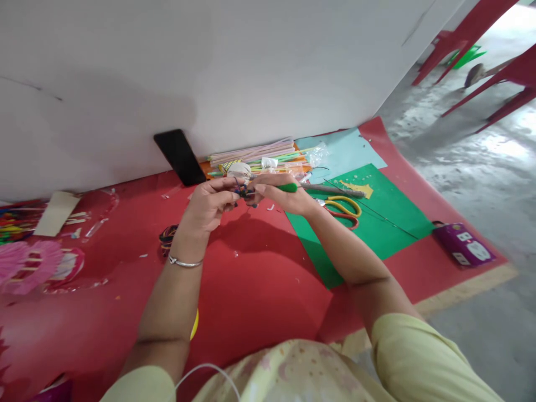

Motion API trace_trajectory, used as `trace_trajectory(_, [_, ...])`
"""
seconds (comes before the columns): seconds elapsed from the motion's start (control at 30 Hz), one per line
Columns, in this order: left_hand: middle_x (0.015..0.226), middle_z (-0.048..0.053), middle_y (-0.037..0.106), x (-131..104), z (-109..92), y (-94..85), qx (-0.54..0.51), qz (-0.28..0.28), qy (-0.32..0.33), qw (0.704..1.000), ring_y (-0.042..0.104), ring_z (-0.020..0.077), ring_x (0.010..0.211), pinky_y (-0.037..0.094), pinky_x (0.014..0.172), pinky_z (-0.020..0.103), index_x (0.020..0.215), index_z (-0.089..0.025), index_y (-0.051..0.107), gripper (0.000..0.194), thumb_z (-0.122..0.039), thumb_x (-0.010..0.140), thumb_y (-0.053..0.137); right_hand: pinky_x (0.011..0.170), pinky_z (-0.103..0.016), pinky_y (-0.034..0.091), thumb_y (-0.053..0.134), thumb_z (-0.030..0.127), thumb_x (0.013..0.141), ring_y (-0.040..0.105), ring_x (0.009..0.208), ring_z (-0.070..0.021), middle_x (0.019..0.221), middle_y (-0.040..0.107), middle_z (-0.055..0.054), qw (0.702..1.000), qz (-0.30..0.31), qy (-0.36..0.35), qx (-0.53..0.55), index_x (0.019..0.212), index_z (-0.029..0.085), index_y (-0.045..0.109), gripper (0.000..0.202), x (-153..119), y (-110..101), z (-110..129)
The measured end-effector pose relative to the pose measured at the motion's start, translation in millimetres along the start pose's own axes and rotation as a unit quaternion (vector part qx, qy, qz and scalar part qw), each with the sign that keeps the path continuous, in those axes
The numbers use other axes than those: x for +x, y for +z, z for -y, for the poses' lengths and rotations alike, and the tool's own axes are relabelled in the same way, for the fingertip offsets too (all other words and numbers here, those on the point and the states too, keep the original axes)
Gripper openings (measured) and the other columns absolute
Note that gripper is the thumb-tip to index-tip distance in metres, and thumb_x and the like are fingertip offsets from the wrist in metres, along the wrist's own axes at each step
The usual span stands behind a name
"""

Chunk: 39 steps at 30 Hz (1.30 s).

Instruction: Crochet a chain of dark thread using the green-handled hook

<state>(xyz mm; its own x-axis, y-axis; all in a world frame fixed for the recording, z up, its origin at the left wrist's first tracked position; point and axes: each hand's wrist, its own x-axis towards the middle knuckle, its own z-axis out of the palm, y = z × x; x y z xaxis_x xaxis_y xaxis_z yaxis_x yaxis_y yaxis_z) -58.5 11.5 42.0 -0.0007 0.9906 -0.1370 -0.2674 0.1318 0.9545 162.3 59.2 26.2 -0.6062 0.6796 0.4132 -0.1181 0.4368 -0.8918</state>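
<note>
Patterned shirt (301,371) nearest; left hand (211,205) pinches small dark piece (243,191) above red sheet (259,273), apparently steadying it for green-handled tool (288,188) grasped by right hand (288,202); scissors (354,205) on green sheet (324,262), handy for right; phone (180,157) leans on wall (138,72), presumably propped upright

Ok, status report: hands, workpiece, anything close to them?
Left fingers pinching small dark piece. Right fingers holding green-handled tool, shaft towards piece. Scissors lying near right wrist.

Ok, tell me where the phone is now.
In the head view, the phone leans against the wall, left of centre, just beyond the left hand and left of the coloured sticks.
</note>
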Motion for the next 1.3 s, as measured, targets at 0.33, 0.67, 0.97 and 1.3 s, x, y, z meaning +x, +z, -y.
trace_trajectory(0.33, [0.076,0.006,0.080,-4,3,8.7,-0.057,0.015,-0.006,0.998,0.068,0.0140,0.062,0.044,0.050,0.021,0.091,-0.018,0.091,0.034,-0.016,0.058,0.094,0.066,-0.025,0.056,0.072,0.072,0.098,0.065,0.073,-0.0145,0.080,0.068,0.000,0.962,-0.057,0.131,0.233,0.096,0.021,0.072,0.052,4,24,-23])
trace_trajectory(0.67, [0.076,0.001,0.076,2,16,14.8,-0.061,-0.018,0.051,0.997,0.065,0.0120,0.061,0.052,0.056,0.025,0.084,-0.018,0.083,0.029,-0.022,0.060,0.098,0.070,-0.028,0.062,0.064,0.055,0.113,0.072,0.083,-0.0137,0.118,0.073,-0.009,0.992,-0.099,-0.078,-0.007,0.097,0.020,0.084,0.043,-7,35,4])
trace_trajectory(0.97, [0.103,0.004,0.085,0,12,10.9,-0.107,0.020,0.101,0.989,0.071,0.0141,0.075,0.048,0.056,0.023,0.103,-0.026,0.090,0.035,-0.023,0.068,0.095,0.068,-0.028,0.062,0.061,0.067,0.111,0.072,0.075,-0.0143,0.090,0.073,-0.005,0.987,-0.143,-0.024,0.064,0.088,0.019,0.077,0.055,-1,36,-4])
trace_trajectory(1.3, [0.087,0.002,0.081,3,15,10.4,-0.143,-0.001,0.037,0.989,0.069,0.0132,0.070,0.052,0.059,0.023,0.094,-0.022,0.088,0.033,-0.016,0.063,0.095,0.060,-0.026,0.055,0.061,0.074,0.107,0.062,0.072,-0.0103,0.107,0.063,-0.005,0.985,-0.163,-0.021,0.061,0.093,0.021,0.080,0.058,-6,40,-14])
